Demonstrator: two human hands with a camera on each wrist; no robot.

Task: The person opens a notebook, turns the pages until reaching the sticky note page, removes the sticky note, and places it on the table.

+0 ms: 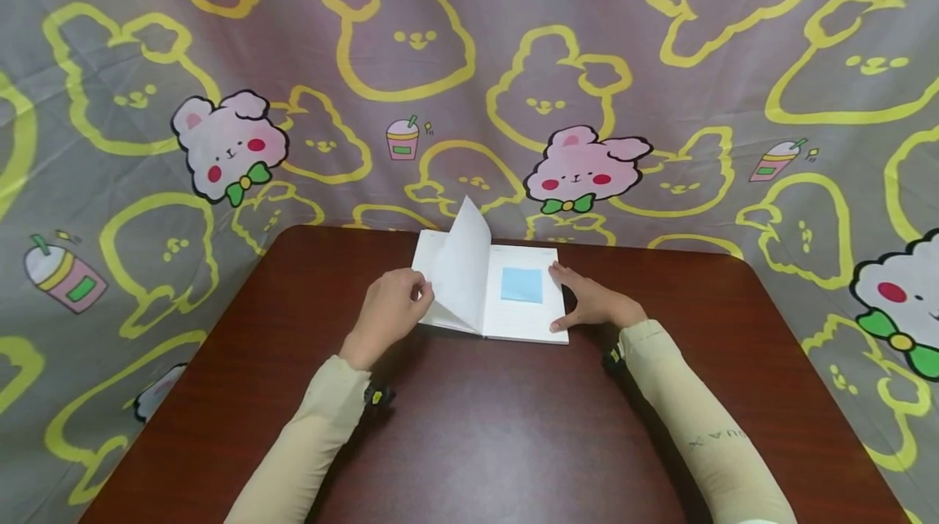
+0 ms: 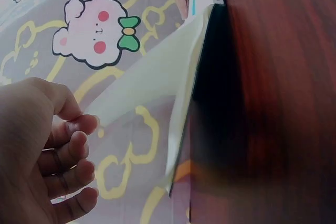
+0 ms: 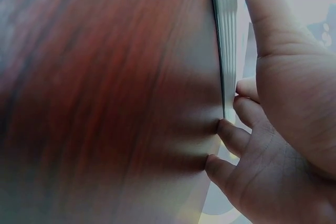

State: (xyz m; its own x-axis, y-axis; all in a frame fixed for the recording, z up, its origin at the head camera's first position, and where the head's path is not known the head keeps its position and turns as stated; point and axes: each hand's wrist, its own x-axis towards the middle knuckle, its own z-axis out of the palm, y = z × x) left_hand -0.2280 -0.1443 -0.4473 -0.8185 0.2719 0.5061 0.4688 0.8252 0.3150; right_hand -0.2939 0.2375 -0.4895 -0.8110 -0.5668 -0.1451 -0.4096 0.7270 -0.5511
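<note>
A notebook (image 1: 513,324) lies spread on the table, with a light blue sticky note (image 1: 522,285) on its right-hand page. One white leaf (image 1: 465,267) stands raised and bent between the two sides. My left hand (image 1: 389,304) pinches the edge of that leaf between thumb and index finger; in the left wrist view the leaf (image 2: 149,85) stretches taut from the fingertips to the spine. At the notebook's right edge rests my right hand (image 1: 596,302), thumb and fingers spread. The right wrist view shows its thumb against the page block (image 3: 226,40) and other fingertips on the tabletop.
The dark red-brown wooden table (image 1: 484,434) carries the notebook near its back edge. Behind and beside it hangs a grey curtain (image 1: 499,35) printed with cartoon animals. Each wrist wears a small dark device (image 1: 378,397).
</note>
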